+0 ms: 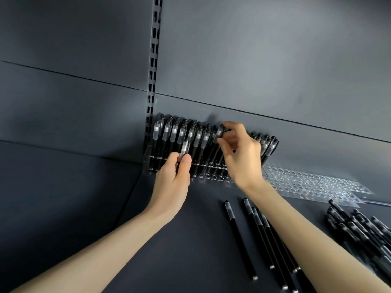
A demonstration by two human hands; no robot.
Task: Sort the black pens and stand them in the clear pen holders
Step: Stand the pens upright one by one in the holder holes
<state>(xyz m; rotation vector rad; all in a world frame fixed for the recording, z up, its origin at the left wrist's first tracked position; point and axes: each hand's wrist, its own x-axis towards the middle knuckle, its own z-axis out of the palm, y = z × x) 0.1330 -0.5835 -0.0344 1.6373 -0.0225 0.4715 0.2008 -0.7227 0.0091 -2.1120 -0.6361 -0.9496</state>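
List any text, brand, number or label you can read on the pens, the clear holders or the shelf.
No readable text in this view.
Standing pens in the filled clear holder: no legible print.
Held: left-hand pen in the left hand, right-hand pen in the right hand: blurred, unreadable.
Loose pens on the shelf: print, if any, too small.
Empty clear holder, back panel: no label or sign.

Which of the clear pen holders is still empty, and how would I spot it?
Start at the dark grey back wall. Against it stands a clear holder packed with standing black pens; look just right of it, past the right hand. The empty holder there is a clear plate of round holes with no pens in it.
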